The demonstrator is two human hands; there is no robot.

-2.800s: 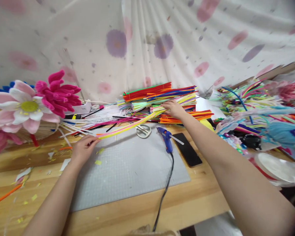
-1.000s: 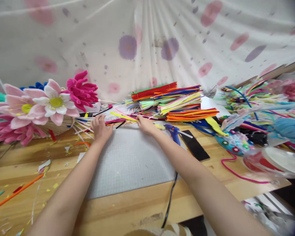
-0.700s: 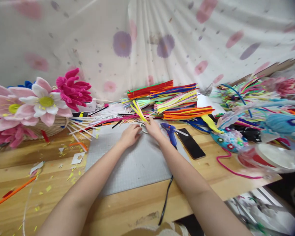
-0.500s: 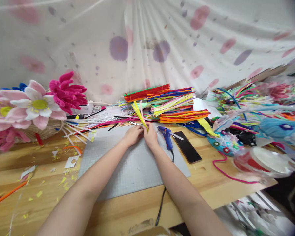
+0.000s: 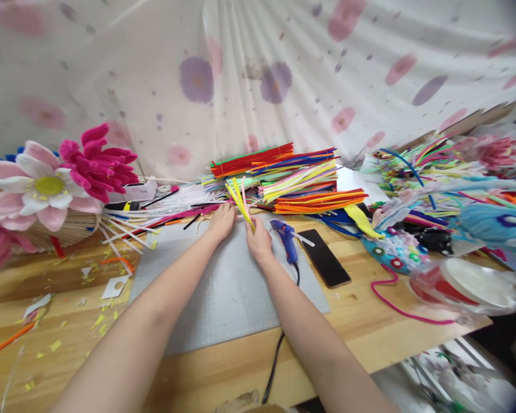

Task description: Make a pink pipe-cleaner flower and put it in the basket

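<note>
My right hand (image 5: 258,241) is closed around a small bunch of yellow and pale pink pipe cleaners (image 5: 239,199), which stick up and to the left from my fist. Beside it, my left hand (image 5: 222,221) reaches to the far edge of the grey cutting mat (image 5: 223,292), fingers curled down over something I cannot make out. Just beyond both hands lies a big stack of coloured pipe cleaners (image 5: 292,178).
A blue glue gun (image 5: 286,240) with its black cord and a black phone (image 5: 324,265) lie right of my hands. Large pink fuzzy flowers (image 5: 51,183) stand at the left. Craft clutter (image 5: 447,195) and a plastic-wrapped white roll (image 5: 468,284) fill the right side. Scraps litter the wooden table (image 5: 370,327).
Both hands came together from apart at the mat's far edge. My right hand gathered the yellow pipe cleaners into an upright bunch, and my left hand has moved slightly left, off the bunch.
</note>
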